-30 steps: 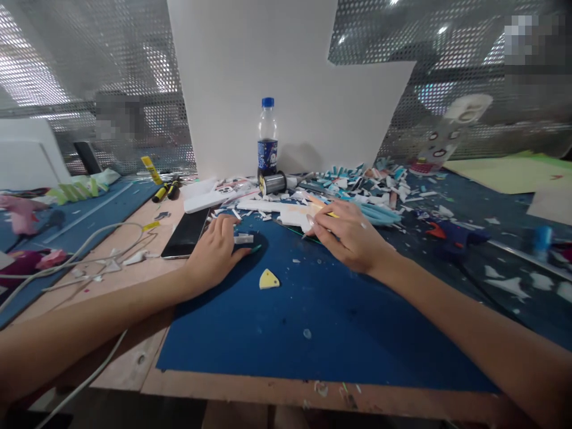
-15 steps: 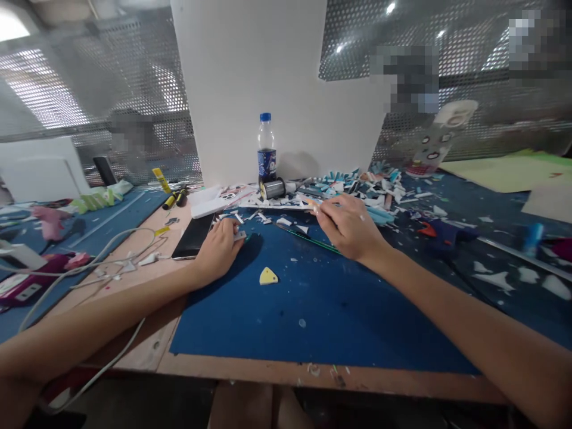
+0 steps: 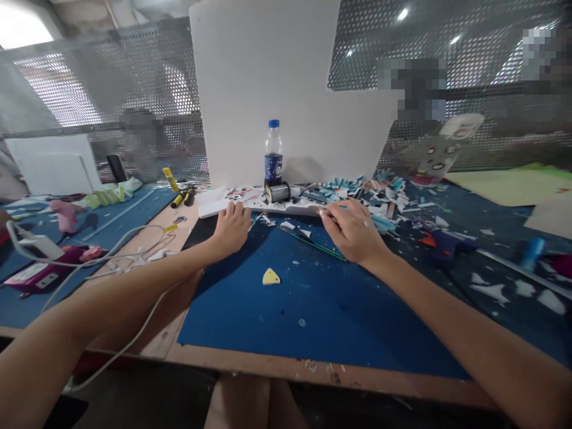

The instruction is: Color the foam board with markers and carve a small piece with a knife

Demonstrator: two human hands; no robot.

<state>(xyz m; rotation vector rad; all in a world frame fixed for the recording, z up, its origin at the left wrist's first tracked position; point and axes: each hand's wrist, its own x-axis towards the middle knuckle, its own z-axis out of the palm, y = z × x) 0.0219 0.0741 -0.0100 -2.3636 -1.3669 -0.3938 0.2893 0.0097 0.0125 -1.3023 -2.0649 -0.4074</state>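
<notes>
A long white foam strip (image 3: 299, 210) with an uneven upper edge spans between my two hands, just above the blue mat (image 3: 286, 316). My right hand (image 3: 355, 232) pinches its right end between thumb and fingers. My left hand (image 3: 233, 229) is closed at the strip's left end, its fingers curled over and its thumb mostly hidden. Under that hand lies a black phone (image 3: 196, 232), largely covered. In front of the strip rests a slim dark tool with a green edge (image 3: 317, 243). Nearer me sits a small yellow rounded triangular piece (image 3: 270, 277) with dark dots.
Behind the strip stand a wire spool (image 3: 279, 192) and a blue-capped bottle (image 3: 274, 155), before a large white board (image 3: 268, 71). Foam scraps (image 3: 366, 190) pile at back right. A dark blue glue gun (image 3: 447, 245) lies right; a white cable (image 3: 147, 316) and a purple power strip (image 3: 49, 271) lie left.
My left hand has left the small whitish piece it had and moved forward to the strip's left end. My right hand turned the strip onto its edge, uncovering the slim dark tool.
</notes>
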